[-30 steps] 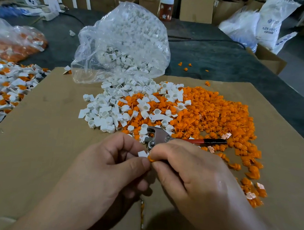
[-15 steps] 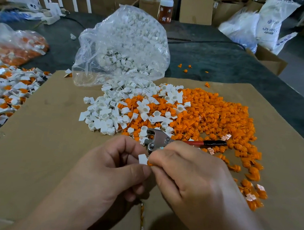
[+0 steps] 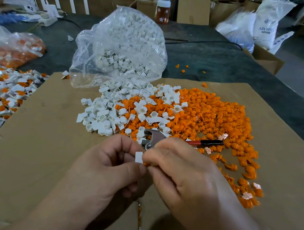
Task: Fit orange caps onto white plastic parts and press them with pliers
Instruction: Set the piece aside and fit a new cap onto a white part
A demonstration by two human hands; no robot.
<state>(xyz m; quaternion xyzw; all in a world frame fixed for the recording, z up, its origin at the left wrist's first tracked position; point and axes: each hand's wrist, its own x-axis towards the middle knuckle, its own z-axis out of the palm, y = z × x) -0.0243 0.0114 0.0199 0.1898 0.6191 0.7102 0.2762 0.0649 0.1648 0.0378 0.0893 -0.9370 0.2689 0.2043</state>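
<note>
Both hands meet in the lower centre of the frame, above a brown cardboard sheet [image 3: 39, 134] that covers the dark worktop [image 3: 213, 61].

The left hand [image 3: 109, 167] holds one white plastic part [image 3: 139, 157]. Its fingers [image 3: 124, 143] are curled, and the part is pinched between thumb and forefinger. The flat white face of the part shows in the gap between the two hands.

The right hand [image 3: 185, 173] is closed at the fingertips on an orange cap [image 3: 145, 164]. Only a thin orange sliver shows, directly at the lower right edge of the white plastic part and touching it. How far the cap is seated cannot be determined.

The pliers [image 3: 155, 137] lie on the cardboard sheet just above the hands, untouched. The metal head points left, and the red and black handle extends right into the loose orange caps [image 3: 209, 118].

The loose orange caps fill the centre right of the frame. The loose white parts [image 3: 103, 115] lie at centre left and overlap them along the middle. A clear plastic bag [image 3: 123, 47] of white parts stands above both piles, its mouth open toward the loose white parts.

At the left edge lies a heap of assembled pieces [image 3: 8, 92], white with orange. A second bag [image 3: 14, 47] with orange contents lies above it, at upper left.
</note>
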